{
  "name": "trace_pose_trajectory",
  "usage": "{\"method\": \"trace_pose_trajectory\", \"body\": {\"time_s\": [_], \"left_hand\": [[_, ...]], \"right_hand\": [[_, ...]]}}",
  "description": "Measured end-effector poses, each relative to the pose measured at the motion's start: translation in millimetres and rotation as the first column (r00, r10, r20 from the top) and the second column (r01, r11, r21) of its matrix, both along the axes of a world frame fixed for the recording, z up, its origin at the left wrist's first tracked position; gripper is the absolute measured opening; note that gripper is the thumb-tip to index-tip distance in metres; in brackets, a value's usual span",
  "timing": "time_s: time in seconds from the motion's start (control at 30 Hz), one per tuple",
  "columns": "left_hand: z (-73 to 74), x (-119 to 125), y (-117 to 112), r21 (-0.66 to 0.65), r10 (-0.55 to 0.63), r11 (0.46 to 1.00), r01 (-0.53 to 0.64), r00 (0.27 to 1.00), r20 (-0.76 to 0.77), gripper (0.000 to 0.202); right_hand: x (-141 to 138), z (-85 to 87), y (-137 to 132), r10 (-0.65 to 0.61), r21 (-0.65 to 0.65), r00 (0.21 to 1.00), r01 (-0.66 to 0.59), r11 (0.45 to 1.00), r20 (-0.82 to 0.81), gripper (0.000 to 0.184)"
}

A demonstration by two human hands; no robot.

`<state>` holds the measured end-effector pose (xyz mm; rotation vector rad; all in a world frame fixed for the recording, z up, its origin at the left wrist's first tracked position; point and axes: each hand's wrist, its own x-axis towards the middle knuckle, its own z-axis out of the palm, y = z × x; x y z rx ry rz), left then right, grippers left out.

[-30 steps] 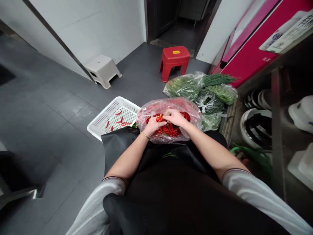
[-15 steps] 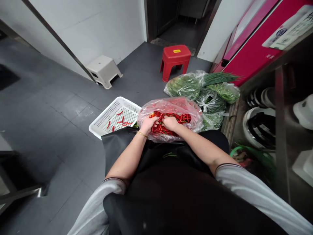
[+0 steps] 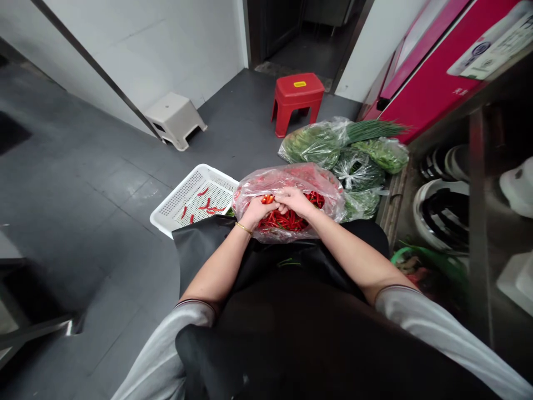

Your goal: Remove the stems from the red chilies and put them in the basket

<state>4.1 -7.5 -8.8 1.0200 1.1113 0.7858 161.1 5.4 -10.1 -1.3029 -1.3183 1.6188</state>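
Bag [image 3: 287,175] and basket [image 3: 167,204] hold chillies [image 3: 287,222].

A dark grey tiled floor [image 3: 120,239] spreads through the room, with a faint shine on the tiles at the left. A white wall [image 3: 195,50] rises behind, a dark strip [image 3: 94,64] running down its corner to a pale grey stool [image 3: 171,111]. Beyond a red stool [image 3: 298,89] with a yellow label [image 3: 300,84], a doorway [image 3: 287,39] opens onto a dim space. At the right stand a bright pink cabinet [image 3: 437,91] and, in shadow, a metal rack [image 3: 479,222].
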Motion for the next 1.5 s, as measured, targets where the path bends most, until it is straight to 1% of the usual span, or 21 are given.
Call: {"method": "trace_pose_trajectory", "body": {"time_s": [0.13,0.3,0.4,0.5,0.6,0.63,0.7,0.73,0.8,0.87,0.9,0.97,1.03,1.07,1.13,1.2,1.23,1.27,1.33,1.4,1.5], "left_hand": [[2.4,-2,0,0.051,-0.062,0.997,0.064,0.997,-0.046,0.039],[5.3,-3,0,0.121,-0.108,0.986,0.112,0.994,-0.033,0.036],[5.7,-5,-2,0.156,-0.13,0.978,0.138,0.99,-0.058,0.033],[7.9,-7,-3,0.162,-0.247,0.954,0.253,0.967,-0.058,0.03],[8.7,-10,-2,0.181,-0.289,0.94,0.29,0.957,-0.034,0.026],[7.9,-12,-1,0.158,-0.262,0.951,0.264,0.964,-0.032,0.024],[5.0,-16,2,0.055,-0.156,0.986,0.158,0.987,-0.045,0.019],[3.4,-17,4,-0.009,-0.092,0.996,0.091,0.995,-0.046,0.016],[1.1,-20,7,-0.11,0.024,0.994,-0.027,0.999,-0.029,0.011],[0.5,-21,9,-0.154,0.093,0.984,-0.092,0.996,-0.003,0.008],[0.6,-20,9,-0.163,0.103,0.981,-0.102,0.995,0.001,0.011],[0.7,-17,7,-0.161,0.099,0.982,-0.1,0.995,-0.018,0.016],[-0.1,-14,5,-0.138,0.099,0.985,-0.103,0.994,-0.038,0.012],[-0.8,-12,4,-0.12,0.108,0.986,-0.113,0.993,-0.042,0.009],[-2.3,-8,2,-0.079,0.104,0.991,-0.105,0.994,-0.023,0.016],[-3.2,-4,1,-0.041,0.046,0.998,-0.045,0.999,0.016,0.026],[-3.4,-3,1,-0.033,0.0,0.999,0.001,1.0,0.029,0.03],[-3.3,-1,0,-0.041,-0.047,0.998,0.048,0.999,0.028,0.032],[-2.8,1,-1,-0.102,-0.124,0.987,0.124,0.992,0.01,0.035],[-2.4,2,-2,-0.195,-0.165,0.967,0.164,0.986,0.014,0.035],[-3.0,1,-1,-0.266,-0.095,0.959,0.102,0.995,0.037,0.03]], "right_hand": [[5,2.1,2,0.122,-0.034,0.992,-0.121,0.992,0.021,0.027],[11,19.7,7,0.003,0.025,0.999,-0.002,1.0,-0.04,0.03],[11,26.8,1,0.13,0.051,0.991,-0.13,0.99,0.008,0.034],[12,24.0,-8,0.183,0.03,0.981,-0.181,0.983,-0.07,0.038],[17,13.4,-11,0.102,-0.013,0.975,-0.107,0.994,-0.198,0.04],[19,9.4,-10,0.08,-0.015,0.987,-0.083,0.996,-0.138,0.039],[21,1.4,-7,0.075,0.035,0.975,-0.084,0.996,0.211,0.036],[19,-2.3,-5,0.086,0.071,0.89,-0.132,0.989,0.449,0.033],[10,-9.1,-3,0.103,0.098,0.57,-0.311,0.945,0.815,0.03],[-5,-14.8,-3,0.109,0.049,0.292,-0.483,0.874,0.95,0.03],[-12,-16.7,-4,0.116,0.023,0.223,-0.536,0.844,0.968,0.031],[-20,-17.3,-2,0.132,-0.001,0.178,-0.589,0.808,0.975,0.03],[-17,-12.8,1,0.144,0.012,0.216,-0.591,0.806,0.966,0.027],[-12,-8.9,4,0.157,0.031,0.279,-0.568,0.822,0.947,0.025],[0,0.8,7,0.205,0.053,0.493,-0.459,0.887,0.845,0.025],[6,10.4,7,0.214,0.037,0.725,-0.314,0.949,0.654,0.029],[6,14.4,6,0.212,0.023,0.781,-0.278,0.96,0.587,0.032],[5,17.7,3,0.207,0.031,0.785,-0.276,0.961,0.584,0.035],[1,22.2,-2,0.166,0.094,0.68,-0.328,0.94,0.715,0.037],[0,25.3,-7,0.075,0.152,0.502,-0.395,0.906,0.862,0.036],[15,28.9,-13,-0.025,0.167,0.295,-0.466,0.869,0.955,0.037]]}}
